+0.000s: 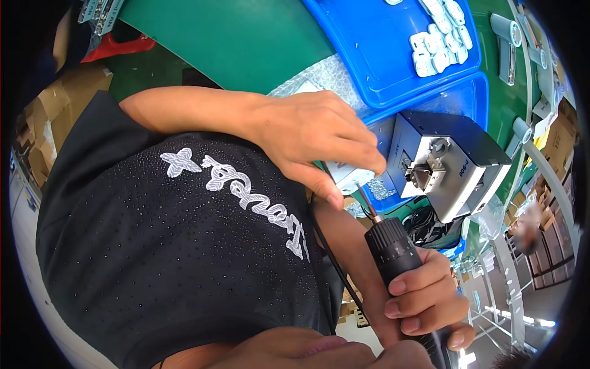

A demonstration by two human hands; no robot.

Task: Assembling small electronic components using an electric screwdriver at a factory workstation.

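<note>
L hand has a small white part pinched btwn thumb and fingers, so the grip's clamped on it, w/ the part's end face pointing at the tool. R hand is wrapped tight around a black power driver, fingers curled over the body, and its thin bit is right up at that end face; can't tell if the tip's actually seated in a hole tbh. Part's up in front of the black shirt, just L of the boxy black and white machine. Sm shiny bits sit in the blue bin nr the machine, can't make out what exactly. Farther back another blue bin has a pile of white pieces in it, w/ bubble wrap beside it on the green tabletop.
</note>
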